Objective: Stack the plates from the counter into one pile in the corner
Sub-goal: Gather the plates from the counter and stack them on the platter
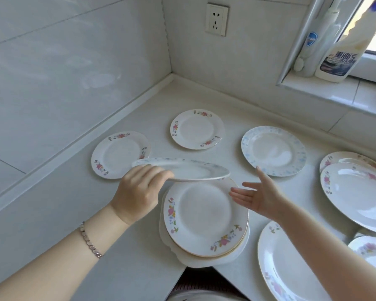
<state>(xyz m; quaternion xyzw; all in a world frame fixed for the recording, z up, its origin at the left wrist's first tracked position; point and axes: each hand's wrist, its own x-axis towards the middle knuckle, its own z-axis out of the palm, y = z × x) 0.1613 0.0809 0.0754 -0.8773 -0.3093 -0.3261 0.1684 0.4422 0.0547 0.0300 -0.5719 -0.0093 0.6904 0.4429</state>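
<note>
Left hand [139,192] pinches the blue-speckled plate [189,169] by its 9 o'clock rim, above the plate pile [204,218] at the tabletop's [193,94] front edge. The right hand [256,196], fingers spread, is at the pile's 3 o'clock.

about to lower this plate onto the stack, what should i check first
1. Hold on the blue-speckled plate: the left-hand grip curls over its left rim: ok.
2. Plate lined up with the pile: it hangs above the pile's far rim, not centred: not ok.
3. Landing surface: the top floral plate is bare: ok.
4. Right-hand grip free to steady: open, beside the pile's right rim, holding nothing: ok.
5. Pile footing: the bottom plate overhangs the counter edge: not ok.
</note>
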